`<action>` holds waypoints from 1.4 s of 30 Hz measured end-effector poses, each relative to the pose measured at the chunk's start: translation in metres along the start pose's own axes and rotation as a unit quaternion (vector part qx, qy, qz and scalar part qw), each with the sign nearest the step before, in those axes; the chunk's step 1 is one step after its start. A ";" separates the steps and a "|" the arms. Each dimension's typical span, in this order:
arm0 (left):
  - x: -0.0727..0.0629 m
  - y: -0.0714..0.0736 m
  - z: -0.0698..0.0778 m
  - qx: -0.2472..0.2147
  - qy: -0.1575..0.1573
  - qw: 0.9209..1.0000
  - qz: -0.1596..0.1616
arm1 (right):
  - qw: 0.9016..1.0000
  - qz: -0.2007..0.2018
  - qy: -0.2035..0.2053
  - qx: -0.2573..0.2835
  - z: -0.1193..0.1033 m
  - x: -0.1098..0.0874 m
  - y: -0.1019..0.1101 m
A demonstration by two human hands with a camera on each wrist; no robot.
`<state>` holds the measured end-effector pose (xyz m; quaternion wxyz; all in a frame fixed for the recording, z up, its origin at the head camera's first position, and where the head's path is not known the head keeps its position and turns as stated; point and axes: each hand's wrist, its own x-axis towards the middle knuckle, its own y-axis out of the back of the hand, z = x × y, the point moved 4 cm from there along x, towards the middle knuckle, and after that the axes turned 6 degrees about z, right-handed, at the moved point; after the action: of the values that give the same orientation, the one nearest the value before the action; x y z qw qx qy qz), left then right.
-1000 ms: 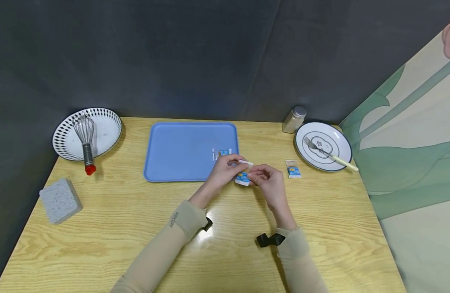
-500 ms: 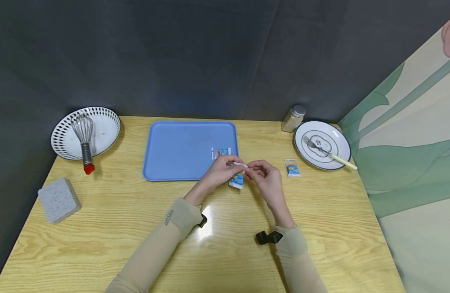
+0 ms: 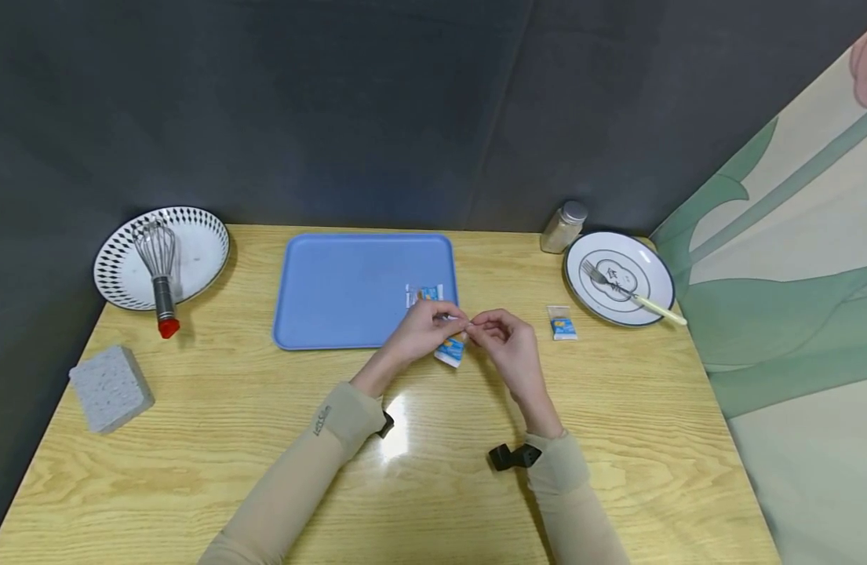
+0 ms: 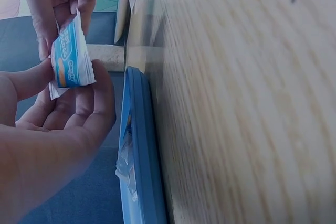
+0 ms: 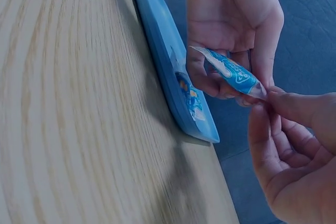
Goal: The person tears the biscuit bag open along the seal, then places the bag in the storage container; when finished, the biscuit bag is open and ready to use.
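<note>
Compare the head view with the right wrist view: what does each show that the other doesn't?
Only the head view: a grey speckled block, a metal wire whisk with a red-tipped handle, a metal fork with a pale yellow handle, a small clear jar with a grey lid, and a loose blue-and-white packet on the table.

Only the right wrist view: the palm side of the left hand.

Both: the right hand, the blue-and-white packet held between the hands, the blue rectangular tray, another packet on it, and the wood-grain table.
</note>
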<state>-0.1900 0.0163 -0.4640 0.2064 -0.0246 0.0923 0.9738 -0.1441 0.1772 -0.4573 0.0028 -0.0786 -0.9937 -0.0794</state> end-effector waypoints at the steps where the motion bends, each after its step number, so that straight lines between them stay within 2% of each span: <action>1: 0.000 0.000 0.000 0.001 -0.002 1.000 0.001 | 1.000 0.000 -0.001 -0.002 0.000 0.000 -0.001; 9: -0.001 0.003 0.000 0.009 -0.006 1.000 0.027 | 1.000 0.020 -0.011 0.006 0.002 0.004 -0.006; 15: 0.001 0.002 0.001 0.009 -0.020 0.999 0.037 | 0.999 0.030 -0.014 0.023 0.003 0.005 -0.008; 21: 0.000 0.001 -0.003 0.006 -0.012 0.998 0.058 | 0.999 0.028 -0.021 0.033 0.006 0.006 -0.008; 29: 0.000 0.002 -0.002 0.016 -0.020 0.999 0.037 | 0.999 0.008 -0.026 0.026 0.006 0.008 -0.008; 34: -0.001 0.000 -0.004 0.021 -0.016 0.999 0.034 | 0.999 0.028 0.004 0.015 0.005 0.008 -0.010; 38: 0.000 -0.003 0.000 0.023 -0.018 0.998 0.056 | 0.998 0.053 0.035 -0.003 0.003 0.008 -0.014; 42: 0.000 -0.005 0.002 0.027 -0.005 0.996 0.083 | 0.995 0.073 0.063 -0.016 0.001 0.009 -0.019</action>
<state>-0.1877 0.0207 -0.4623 0.1255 -0.0065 0.1195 0.9849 -0.1564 0.1607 -0.4610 0.0696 -0.1459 -0.9818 -0.1000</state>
